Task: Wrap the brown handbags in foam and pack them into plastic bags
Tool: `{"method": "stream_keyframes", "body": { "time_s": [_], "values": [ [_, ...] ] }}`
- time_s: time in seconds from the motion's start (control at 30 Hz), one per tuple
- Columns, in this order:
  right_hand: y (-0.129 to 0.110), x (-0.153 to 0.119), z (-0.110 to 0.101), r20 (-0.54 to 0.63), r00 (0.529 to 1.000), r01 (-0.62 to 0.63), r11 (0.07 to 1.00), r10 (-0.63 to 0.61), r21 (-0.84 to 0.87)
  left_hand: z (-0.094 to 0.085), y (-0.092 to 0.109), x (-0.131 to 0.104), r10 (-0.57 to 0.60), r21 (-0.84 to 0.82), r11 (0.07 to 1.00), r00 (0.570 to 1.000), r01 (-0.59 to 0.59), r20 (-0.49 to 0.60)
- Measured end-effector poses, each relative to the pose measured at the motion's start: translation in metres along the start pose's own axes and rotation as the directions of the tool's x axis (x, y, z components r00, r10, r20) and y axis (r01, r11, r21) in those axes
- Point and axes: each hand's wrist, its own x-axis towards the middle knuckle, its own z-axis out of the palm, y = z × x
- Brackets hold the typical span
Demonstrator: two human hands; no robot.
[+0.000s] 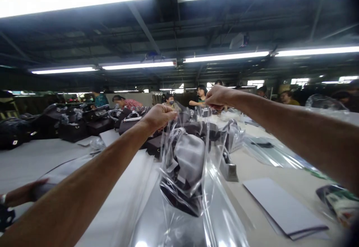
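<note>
A clear plastic bag (207,164) hangs upright between my two raised hands, in the middle of the view. Inside it is a dark handbag (181,198) with pale wrapping (190,153) around its upper part. My left hand (161,117) pinches the bag's top edge at the left. Its top edge at the right is gripped by my right hand (215,97), with fingers closed. Beneath the hanging bag lie flat, shiny plastic sheets (157,217).
Dark handbags (74,127) crowd the table's far left. White folded sheets (283,206) lie at right, near a metal block (232,172) and more clear plastic (269,151). Another person's hand (28,191) touches a pale item at lower left. People work beyond the table.
</note>
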Motion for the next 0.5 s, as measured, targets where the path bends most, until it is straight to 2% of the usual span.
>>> {"method": "stream_keyframes", "body": {
  "time_s": [0.1, 0.2, 0.27, 0.37, 0.43, 0.5],
  "values": [
    [0.023, 0.002, 0.027, 0.008, 0.998, -0.062, 0.998, 0.062, 0.029, 0.02, -0.027, -0.006, -0.079, -0.127, 0.989, 0.997, 0.081, 0.017],
    [0.049, -0.007, 0.066, 0.079, 0.992, -0.1, 0.992, 0.093, 0.08, 0.04, -0.064, -0.016, -0.17, -0.212, 0.96, 0.983, 0.182, 0.073],
    [0.064, -0.017, 0.084, 0.127, 0.988, -0.103, 0.989, 0.089, 0.106, 0.048, -0.086, -0.024, -0.209, -0.271, 0.936, 0.974, 0.225, 0.088],
    [0.081, -0.033, 0.087, 0.14, 0.989, -0.063, 0.996, 0.053, 0.068, 0.049, -0.106, -0.03, -0.243, -0.353, 0.9, 0.966, 0.258, 0.087],
    [0.092, -0.044, 0.078, 0.113, 0.994, 0.01, 0.992, 0.005, -0.129, 0.046, -0.111, -0.03, -0.262, -0.377, 0.882, 0.959, 0.282, 0.106],
    [0.105, -0.057, 0.068, 0.13, 0.991, 0.069, 0.925, -0.022, -0.373, 0.043, -0.113, -0.028, -0.278, -0.383, 0.87, 0.951, 0.31, 0.139]
  ]
}}
